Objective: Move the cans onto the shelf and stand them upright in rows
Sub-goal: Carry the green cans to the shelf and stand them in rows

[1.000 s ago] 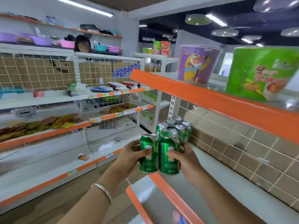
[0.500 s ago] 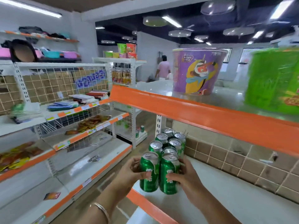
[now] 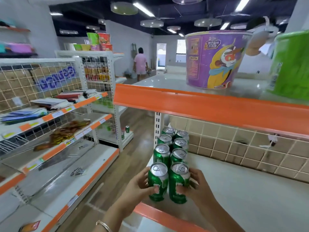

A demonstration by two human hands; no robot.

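Two hands set a pair of green cans at the front of a double row on the white shelf.

Eight green cans (image 3: pixel 173 153) stand upright in two columns of four at the left end of the white shelf (image 3: pixel 250 195), running from the tiled back wall toward its orange front edge. The left hand (image 3: pixel 136 190) has its grip closed around the front-left can (image 3: pixel 158 181), thumb across the label; the right hand (image 3: pixel 199 185) has its grip closed around the front-right can (image 3: pixel 178 183). These two cans touch each other and sit just in front of the other six. On the shelf above stand one purple tub (image 3: pixel 215 59) and one green tub (image 3: pixel 291 64). Two more green cans (image 3: pixel 127 129) stand on a low shelf across the aisle.
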